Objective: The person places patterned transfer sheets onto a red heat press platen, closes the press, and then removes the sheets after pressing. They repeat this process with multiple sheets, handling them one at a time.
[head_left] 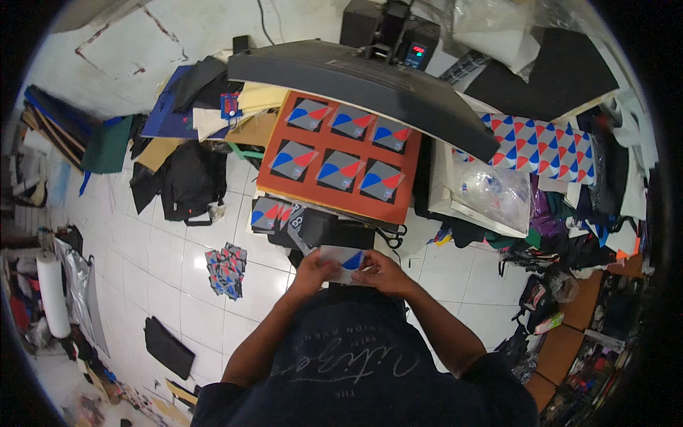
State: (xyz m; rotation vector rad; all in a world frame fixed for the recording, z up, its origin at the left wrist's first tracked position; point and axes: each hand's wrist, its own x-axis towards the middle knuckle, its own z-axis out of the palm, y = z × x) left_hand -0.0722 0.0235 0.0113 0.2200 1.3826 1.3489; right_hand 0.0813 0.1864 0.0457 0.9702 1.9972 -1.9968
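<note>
Close to my body, my left hand (317,272) and my right hand (382,273) pinch opposite sides of a small grey printed sheet (341,256) with a blue shape on it. Beyond them is a heat press, its dark upper plate (356,80) swung up at the back. On its red-brown pad (341,198) lie several square pieces in two rows, grey, red and blue prints on black, such as this printed square (339,170). A stack of similar prints (267,213) sits at the pad's front left, beside black pieces (345,232). Black-handled scissors (393,235) lie at the front right.
A loose pile of printed squares (226,270) lies on the white tiled floor, left of me. Farther left are a black bag (193,181) and folded black fabric (169,347). To the right stand a white box (491,223) holding clear plastic and a patterned printed sheet (544,146).
</note>
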